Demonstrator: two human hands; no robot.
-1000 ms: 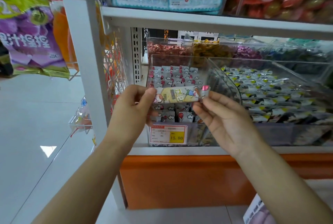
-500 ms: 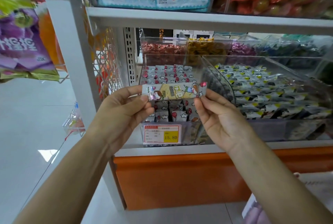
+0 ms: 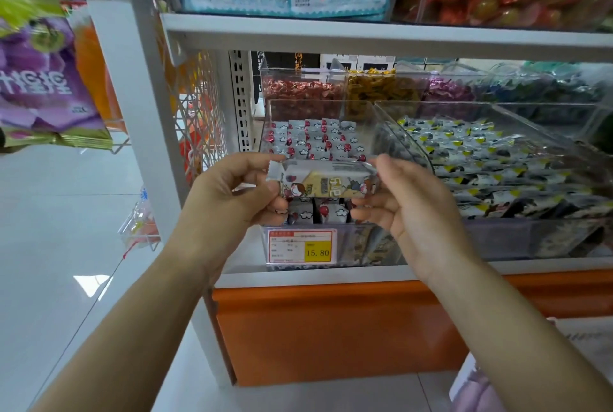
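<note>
- Head view: a white shelf spans the frame above an orange base.
- A clear bin on the lower deck holds small wrapped packets.
- The left hand and right hand, raised before that bin, each pinch one wrapper end.
- The snack bar lies level between them, print facing the camera.
- A price tag sits on the bin's front, below the bar.

Left hand and right hand raised, fingers pinching.
</note>
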